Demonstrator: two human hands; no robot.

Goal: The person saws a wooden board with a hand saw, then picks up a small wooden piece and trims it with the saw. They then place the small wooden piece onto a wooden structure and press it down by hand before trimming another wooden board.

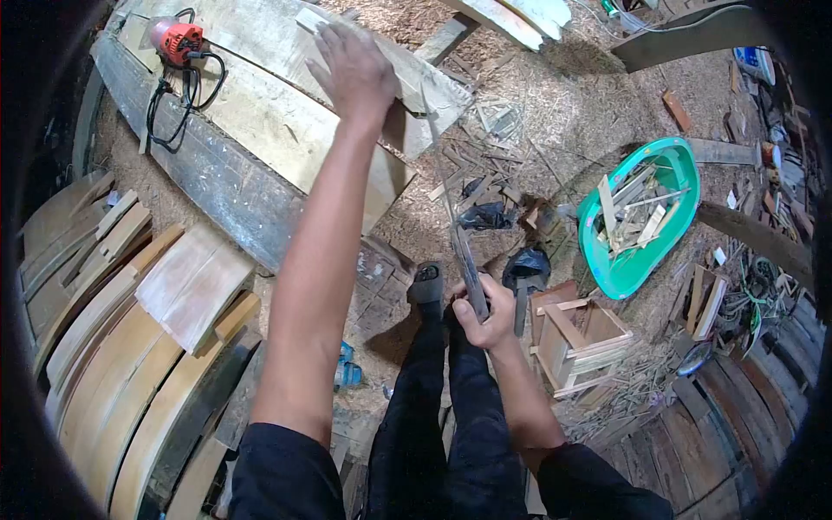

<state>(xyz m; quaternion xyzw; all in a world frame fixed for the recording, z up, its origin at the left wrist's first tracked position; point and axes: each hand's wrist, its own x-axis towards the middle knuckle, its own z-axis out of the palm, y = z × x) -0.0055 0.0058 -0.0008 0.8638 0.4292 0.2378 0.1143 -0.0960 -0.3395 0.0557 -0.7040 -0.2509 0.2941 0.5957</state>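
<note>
My left hand (355, 74) lies flat with spread fingers on a narrow wood strip (309, 21) near the end of the plank-topped bench (269, 121). Its fingertips reach over the strip's far side. Lower down, my right hand (487, 314) is wrapped round the handle end of a handsaw (466, 260). The saw's thin blade is seen nearly edge-on and points away from me, up toward the bench's right end. Its tip overlaps the bench corner in this view, right of my left hand.
A red power tool (178, 42) with a black cord sits on the bench. To the right are a green tub (592, 251) of wood scraps and a small wooden frame (576, 342). Curved-looking boards (195, 286) are stacked at left. Sawdust and offcuts cover the floor around my feet.
</note>
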